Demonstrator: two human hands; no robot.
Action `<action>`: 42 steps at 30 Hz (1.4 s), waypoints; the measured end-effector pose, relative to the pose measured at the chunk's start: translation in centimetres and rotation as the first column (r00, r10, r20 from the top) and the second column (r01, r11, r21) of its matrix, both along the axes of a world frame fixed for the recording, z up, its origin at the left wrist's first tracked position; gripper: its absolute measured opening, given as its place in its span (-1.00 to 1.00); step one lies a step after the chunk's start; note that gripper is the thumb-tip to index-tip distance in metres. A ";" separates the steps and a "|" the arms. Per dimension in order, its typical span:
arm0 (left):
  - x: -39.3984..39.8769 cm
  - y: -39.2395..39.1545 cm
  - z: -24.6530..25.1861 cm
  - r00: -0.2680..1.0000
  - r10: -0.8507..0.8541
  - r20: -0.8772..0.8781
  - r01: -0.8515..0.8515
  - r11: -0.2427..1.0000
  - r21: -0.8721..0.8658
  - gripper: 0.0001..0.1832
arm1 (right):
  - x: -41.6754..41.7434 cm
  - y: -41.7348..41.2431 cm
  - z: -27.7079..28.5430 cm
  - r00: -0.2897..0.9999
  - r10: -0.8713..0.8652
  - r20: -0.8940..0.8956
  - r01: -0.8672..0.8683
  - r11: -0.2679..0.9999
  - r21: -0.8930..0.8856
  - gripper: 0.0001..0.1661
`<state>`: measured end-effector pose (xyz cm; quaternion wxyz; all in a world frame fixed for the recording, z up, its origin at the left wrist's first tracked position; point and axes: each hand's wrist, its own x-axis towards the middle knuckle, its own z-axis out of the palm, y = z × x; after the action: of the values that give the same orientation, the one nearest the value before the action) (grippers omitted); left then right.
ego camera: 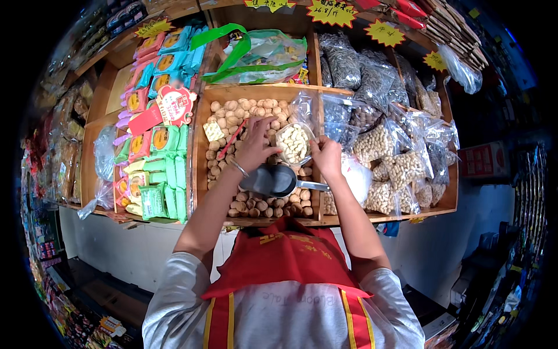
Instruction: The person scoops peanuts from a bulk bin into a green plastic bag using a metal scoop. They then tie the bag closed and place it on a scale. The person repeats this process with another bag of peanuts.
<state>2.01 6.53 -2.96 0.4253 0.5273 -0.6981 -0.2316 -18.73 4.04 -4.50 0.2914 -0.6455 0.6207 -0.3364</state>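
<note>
A clear plastic bag of peanuts in the shell is between my hands, above a wooden compartment of walnuts. My right hand pinches the bag's right edge between thumb and fingers. On the bag's other side, my left hand has its fingers spread, the thumb tip close to the plastic; whether it touches cannot be told. Just below the bag, a dark scoop lies on the walnuts, its handle pointing right. A thin red strip and a small cream packet rest among the nuts.
Wooden dividers frame the compartment. Wrapped pastries fill the left section. Bagged peanuts and bagged sunflower seeds lie to the right. A green-edged clear bag sits behind. Yellow price tags line the back.
</note>
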 end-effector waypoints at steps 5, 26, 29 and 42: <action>1.7 -2.5 -2.2 0.980 -0.200 -0.026 0.199 0.979 -0.034 -0.65 | 0.8 -0.5 0.9 0.996 -0.002 -0.086 -0.004 0.997 -0.074 -0.80; -15.3 4.8 12.7 0.856 -0.517 0.009 0.475 0.779 -0.409 -0.91 | -18.4 15.6 20.1 0.952 -0.278 -0.125 0.301 0.924 0.237 -0.80; -19.1 6.2 13.6 0.832 -0.548 0.085 0.528 0.736 -0.424 -0.88 | -19.4 17.4 20.6 0.978 -0.178 -0.105 0.115 0.893 -0.435 -0.63; -20.8 12.6 13.0 0.920 -0.391 0.024 0.391 0.915 -0.097 -0.78 | -19.0 18.1 15.5 0.961 0.275 0.041 -0.231 0.871 -0.435 -0.87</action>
<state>-18.82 19.10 10.03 0.3951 0.3558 -0.8009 -0.2756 -37.71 22.09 11.03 0.2162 -0.7511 0.4268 -0.4549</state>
